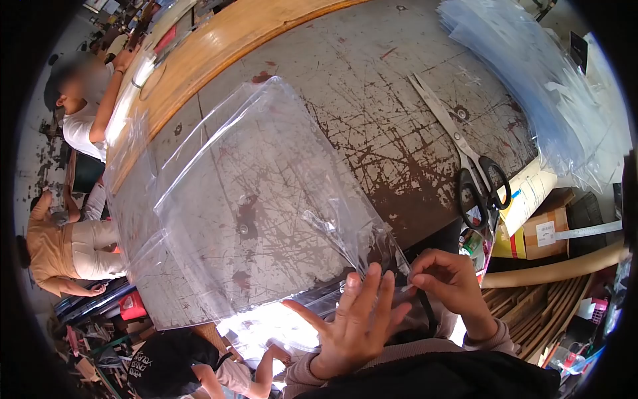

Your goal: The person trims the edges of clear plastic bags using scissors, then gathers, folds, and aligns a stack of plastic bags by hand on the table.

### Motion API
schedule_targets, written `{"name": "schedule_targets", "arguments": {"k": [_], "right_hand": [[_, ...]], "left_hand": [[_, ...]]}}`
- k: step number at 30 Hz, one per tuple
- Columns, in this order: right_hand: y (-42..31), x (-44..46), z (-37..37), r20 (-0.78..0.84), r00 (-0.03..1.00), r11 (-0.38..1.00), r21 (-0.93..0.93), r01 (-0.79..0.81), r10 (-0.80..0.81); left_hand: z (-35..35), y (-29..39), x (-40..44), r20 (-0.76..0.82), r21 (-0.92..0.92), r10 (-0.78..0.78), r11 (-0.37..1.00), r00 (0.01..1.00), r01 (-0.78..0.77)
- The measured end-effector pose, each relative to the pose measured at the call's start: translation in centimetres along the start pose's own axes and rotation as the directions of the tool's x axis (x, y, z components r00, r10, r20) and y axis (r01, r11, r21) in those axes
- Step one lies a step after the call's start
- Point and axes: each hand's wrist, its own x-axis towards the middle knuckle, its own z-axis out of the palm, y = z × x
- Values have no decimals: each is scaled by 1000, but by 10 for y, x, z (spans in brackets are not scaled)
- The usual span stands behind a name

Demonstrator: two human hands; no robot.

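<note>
Pinching the edge of a clear plastic sheet (pixel 246 179), the right hand (pixel 446 278) works beside the left hand (pixel 364 312), its fingers spread and extended over the plastic. The sheet lies across a scratched table (pixel 399 153), near open black-handled scissors (pixel 458 138).

- Sheet (pixel 246 173): clear, glossy plastic, creased
- Bench (pixel 392 133): grey surface, scratched and worn to brown
- Scissors (pixel 438 110): shiny metal blades, black handles
- Bench edging (pixel 219 50): smooth, glossy wood
- Box (pixel 546 233): brown cardboard
</note>
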Motion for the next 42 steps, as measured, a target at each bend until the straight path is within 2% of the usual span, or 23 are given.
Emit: {"name": "schedule_targets", "arguments": {"k": [3, 5, 8, 10, 12, 16, 17, 18, 21, 23, 25, 26, 27, 28, 29, 30, 32, 34, 35, 37, 38, 40, 42], "right_hand": [[1, 1, -5, 44, 999, 996, 87, -25, 21], [0, 4, -1, 67, 997, 988, 151, -34, 24], [4, 6, 2, 91, 996, 971, 234, -46, 25], [6, 5, 2, 91, 996, 967, 251, -46, 24], [5, 2, 1, 53, 998, 967, 252, -34, 21], [6, 1, -6, 52, 999, 969, 247, -2, -11], [8, 2, -7, 52, 998, 936, 348, -43, 27], [9, 3, -7, 59, 996, 891, 446, -83, 64], [14, 4, -6, 117, 990, 842, 524, -129, 79], [12, 3, -3, 109, 990, 857, 497, -135, 93], [6, 2, 0, 99, 990, 873, 468, -137, 102], [0, -1, 3, -15, 994, 970, 223, -100, 106], [-7, -3, 4, -126, 989, 996, -42, -81, 75], [-12, -5, 4, -125, 990, 996, -47, -78, 71], [-18, -7, 3, -171, 937, 877, -436, 204, -303], [-22, -8, 1, -65, 774, 540, -753, 377, -630], [-29, -4, -7, -155, 584, 363, -896, 257, -797], [-49, 16, -11, -133, 473, 187, -980, 69, -871], [-51, 21, -13, -135, 470, 187, -980, 66, -873], [-52, 26, -15, -164, 597, 171, -984, -45, -785], [-53, 26, -15, -161, 597, 169, -985, -43, -786], [-55, 25, -16, -101, 625, 48, -994, -102, -774], [-57, 23, -22, -124, 642, 95, -992, -80, -757]], "left_hand": [[-5, -15, 4, -36, -54, -62, 997, 997, 60], [-13, -26, 7, 44, 58, -134, 990, 990, 132], [-18, -19, 7, 104, 171, -141, 978, 984, 122], [-20, -5, 11, 164, 292, -95, 956, 982, 44], [-16, 10, 11, 277, 431, 0, 894, 961, -125], [-8, 6, 10, 273, 191, -30, 981, 962, -23], [-11, 3, 10, 290, 114, -48, 993, 956, 15], [-12, 1, 9, 289, 113, -43, 994, 956, 11], [-16, 0, 9, 338, 48, -25, 999, 941, 9], [-24, 4, 16, 380, -43, -61, 996, 923, 84], [-23, 11, 19, 350, -13, -95, 994, 932, 107], [-22, 14, 21, 319, 13, -123, 992, 940, 126], [-20, 16, 24, 315, 13, -125, 992, 941, 128], [-17, 18, 26, 274, 89, -125, 991, 954, 104], [-14, 19, 28, 235, 166, -121, 983, 965, 83], [-8, 18, 29, 233, 165, -121, 983, 965, 84], [9, 17, 28, 115, 197, -52, 980, 992, 29], [19, 15, 27, 75, 170, -41, 985, 996, 28], [21, 12, 27, 46, 144, -33, 989, 998, 26], [20, 6, 26, 16, 119, -28, 993, 999, 26], [18, 1, 26, 8, 136, -15, 991, 1000, 14], [14, -7, 26, 3, 155, -6, 988, 1000, 5], [10, -11, 28, 4, 191, -6, 982, 1000, 5]]}}
